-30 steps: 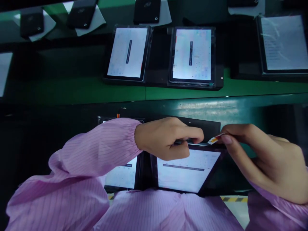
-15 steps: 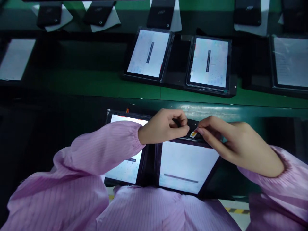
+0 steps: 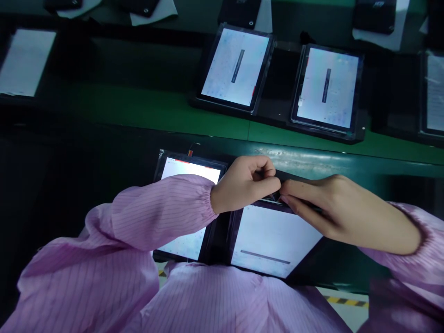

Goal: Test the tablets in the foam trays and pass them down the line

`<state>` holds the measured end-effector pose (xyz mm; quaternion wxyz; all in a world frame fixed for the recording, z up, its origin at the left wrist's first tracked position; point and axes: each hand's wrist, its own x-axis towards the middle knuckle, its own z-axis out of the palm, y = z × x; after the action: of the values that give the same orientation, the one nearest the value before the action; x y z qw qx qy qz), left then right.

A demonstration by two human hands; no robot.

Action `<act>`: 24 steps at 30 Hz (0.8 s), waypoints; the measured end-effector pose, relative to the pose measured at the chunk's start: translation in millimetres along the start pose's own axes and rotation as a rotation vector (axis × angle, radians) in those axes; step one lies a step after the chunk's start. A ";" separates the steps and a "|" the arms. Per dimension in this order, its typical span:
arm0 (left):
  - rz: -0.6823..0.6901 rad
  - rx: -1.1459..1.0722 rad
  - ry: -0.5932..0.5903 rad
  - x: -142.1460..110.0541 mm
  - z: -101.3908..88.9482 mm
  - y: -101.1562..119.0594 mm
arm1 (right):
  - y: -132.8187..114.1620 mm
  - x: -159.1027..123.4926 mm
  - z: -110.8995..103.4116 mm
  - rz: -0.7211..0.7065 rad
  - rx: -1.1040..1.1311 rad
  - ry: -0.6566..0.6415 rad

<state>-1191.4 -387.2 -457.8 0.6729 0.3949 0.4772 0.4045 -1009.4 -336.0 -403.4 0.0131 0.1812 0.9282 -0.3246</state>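
Observation:
At the top edge of a lit tablet close in front of me, both hands meet. My left hand is closed, thumb and index finger together at that edge; anything between them is hidden. My right hand pinches at the same spot, its fingertips almost touching the left ones. A small SIM card with a red strip showed in that pinch a moment ago; the fingers now cover it. Left of this tablet lies a second lit tablet, partly under my left forearm. A small orange-red tab sticks out of its top edge.
Beyond the dark bench edge, a green line carries a lit tablet, another one to its right, and one at far left. Dark devices on white sheets stand along the back. Yellow-black floor tape shows below.
My right hand has moved in toward the left, bringing the SIM card to the tablet's top edge, where it is now covered. The view has shifted slightly; the far tablets appear farther right.

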 end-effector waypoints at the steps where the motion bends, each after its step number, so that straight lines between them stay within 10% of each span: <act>1: 0.003 0.004 0.001 0.0 -1.4 -0.9 | 0.8 2.0 0.7 -0.005 0.018 -0.010; 14: -0.040 0.085 0.021 2.5 -22.1 -14.8 | 10.0 20.2 14.2 0.220 0.230 -0.148; 19: -0.109 0.222 -0.012 24.3 -43.0 -27.6 | 68.0 -1.6 -4.3 0.661 0.274 0.395; 21: 0.007 0.457 0.144 45.8 -65.8 -26.5 | 108.6 -15.7 -11.2 0.986 0.151 0.667; 24: 0.191 0.979 0.754 87.3 -110.0 -10.6 | 164.3 -31.9 -15.3 1.207 0.083 0.818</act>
<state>-1276.4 -294.6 -521.3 0.1601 0.5283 0.7744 0.3091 -921.5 -218.3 -485.0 -0.1649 0.7687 0.5841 -0.2020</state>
